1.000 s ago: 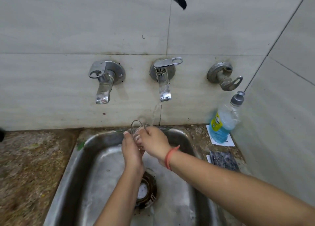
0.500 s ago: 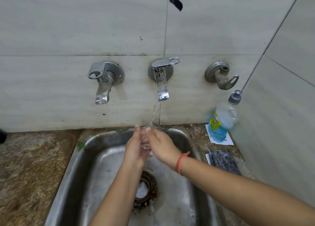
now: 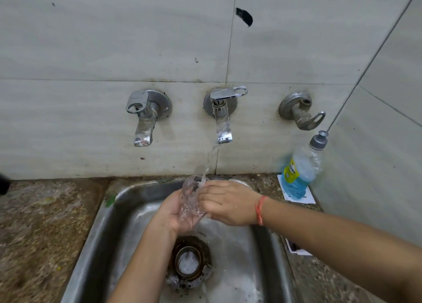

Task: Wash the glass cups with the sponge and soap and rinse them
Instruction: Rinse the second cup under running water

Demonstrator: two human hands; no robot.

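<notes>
Over the sink point(image 3: 107, 229), left to right: closed left tap point(image 3: 143, 120), then running middle tap point(image 3: 222, 117), stream hitting the glass cup point(image 3: 191, 197). Left hand point(image 3: 175, 213) cradles cup from below, grip wrapped around its base. Cup long axis tilted, mouth up and back toward stream. Right hand point(image 3: 226, 203) just right of cup, fingers at rim, grip rubbing it; pinch not clear. Likely rinsing. Soap bottle point(image 3: 301, 168) far right on worktop point(image 3: 34, 222). Sponge not seen.
</notes>
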